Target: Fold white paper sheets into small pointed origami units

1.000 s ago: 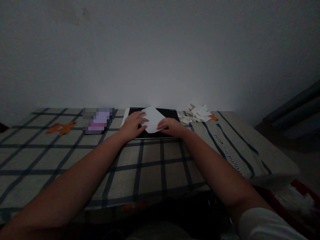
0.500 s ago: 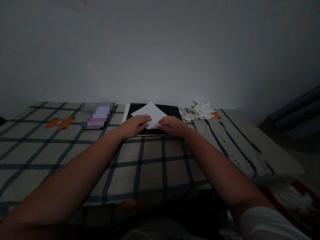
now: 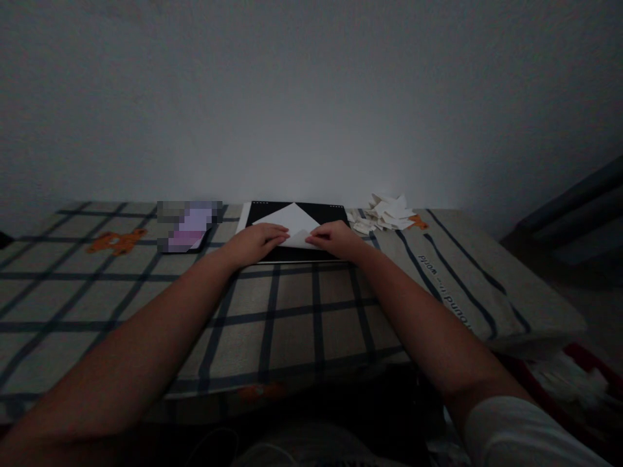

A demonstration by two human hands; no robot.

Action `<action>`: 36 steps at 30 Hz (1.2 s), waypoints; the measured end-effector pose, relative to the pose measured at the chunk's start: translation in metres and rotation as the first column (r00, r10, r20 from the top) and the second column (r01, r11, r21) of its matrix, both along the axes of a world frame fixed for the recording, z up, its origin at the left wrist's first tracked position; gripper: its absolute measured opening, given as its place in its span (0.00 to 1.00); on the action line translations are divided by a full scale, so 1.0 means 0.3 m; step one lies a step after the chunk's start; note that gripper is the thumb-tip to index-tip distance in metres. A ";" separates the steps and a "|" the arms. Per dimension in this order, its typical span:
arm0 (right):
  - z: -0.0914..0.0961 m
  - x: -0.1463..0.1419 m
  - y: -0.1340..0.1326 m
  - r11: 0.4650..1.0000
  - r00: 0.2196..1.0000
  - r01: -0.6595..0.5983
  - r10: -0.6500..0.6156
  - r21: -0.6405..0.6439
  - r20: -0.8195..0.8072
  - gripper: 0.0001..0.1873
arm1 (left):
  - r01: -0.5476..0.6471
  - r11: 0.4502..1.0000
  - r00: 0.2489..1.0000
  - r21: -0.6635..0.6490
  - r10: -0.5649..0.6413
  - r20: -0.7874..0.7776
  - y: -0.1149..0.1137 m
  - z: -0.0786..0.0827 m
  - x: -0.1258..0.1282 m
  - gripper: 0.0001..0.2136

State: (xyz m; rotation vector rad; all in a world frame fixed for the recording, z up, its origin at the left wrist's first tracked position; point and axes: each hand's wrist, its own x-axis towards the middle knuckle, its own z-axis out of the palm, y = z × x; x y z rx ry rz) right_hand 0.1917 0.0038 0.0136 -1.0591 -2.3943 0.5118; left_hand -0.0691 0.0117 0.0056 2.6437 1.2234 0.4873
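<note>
Left grip [image 3: 256, 241] and right grip [image 3: 339, 239] on partly folded white paper [image 3: 292, 217], black pad [image 3: 325, 213] beneath

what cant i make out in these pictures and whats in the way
All in the head view:
Lower left edge of the white paper sheet: covered by the left hand.
Its right corner: covered by the right hand.
Details of the flat purple-and-pink item: masked by pixel blocks.
Number of pieces in the white paper pile: they overlap.
Pale crumpled material, lower right: too dim and blurred.

The left hand [image 3: 257, 242] and right hand [image 3: 339, 239] hide parts of the white paper [image 3: 293, 219]; 1 purple object [image 3: 192, 227] (pixelated) is unreadable.
</note>
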 end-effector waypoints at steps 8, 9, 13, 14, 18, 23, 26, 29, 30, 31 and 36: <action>-0.028 -0.024 0.007 0.964 0.964 0.106 -0.160 -0.243 -0.214 0.12 | 0.027 0.998 0.995 -0.058 -0.021 0.100 -0.011 0.020 0.002 0.27; -0.029 -0.028 0.011 0.958 0.956 0.129 -0.189 -0.257 -0.224 0.13 | 0.033 0.998 0.996 -0.046 -0.029 0.090 -0.010 0.019 0.002 0.26; -0.026 -0.022 0.020 0.959 0.946 0.188 -0.234 -0.210 -0.223 0.15 | 0.049 0.999 0.998 -0.018 -0.048 0.040 -0.007 0.021 0.007 0.23; -0.022 -0.014 0.020 0.966 0.950 0.188 -0.225 -0.175 -0.219 0.15 | 0.048 0.999 0.998 -0.019 -0.047 0.037 -0.007 0.024 0.009 0.22; 0.002 0.021 0.008 0.989 0.985 0.135 -0.140 -0.053 -0.105 0.16 | -0.013 1.000 1.000 -0.007 0.013 0.016 -0.010 0.031 0.014 0.22; 0.010 0.017 -0.007 0.998 0.995 0.054 -0.052 -0.018 0.079 0.24 | -0.183 0.980 0.983 0.074 0.182 0.023 -0.003 0.020 0.003 0.21; 0.003 -0.002 -0.011 1.000 0.997 0.022 -0.021 -0.003 0.069 0.21 | -0.268 0.946 0.963 0.183 0.256 0.090 -0.008 0.025 0.001 0.18; 0.004 -0.011 -0.016 1.000 0.998 0.002 -0.003 0.007 0.060 0.19 | -0.311 0.917 0.950 0.248 0.304 0.069 -0.031 0.040 0.016 0.16; 0.007 -0.012 -0.019 1.000 0.998 -0.001 0.001 0.003 0.063 0.19 | -0.317 0.920 0.948 0.232 0.315 0.047 -0.040 0.045 0.024 0.15; 0.010 -0.012 -0.022 1.000 0.998 -0.005 0.005 -0.004 0.068 0.19 | -0.323 0.923 0.946 0.209 0.325 0.026 -0.050 0.049 0.034 0.16; 0.023 -0.003 -0.030 0.997 0.994 -0.073 0.076 -0.039 0.081 0.21 | -0.268 0.933 0.958 0.241 0.284 -0.034 -0.085 0.051 0.071 0.20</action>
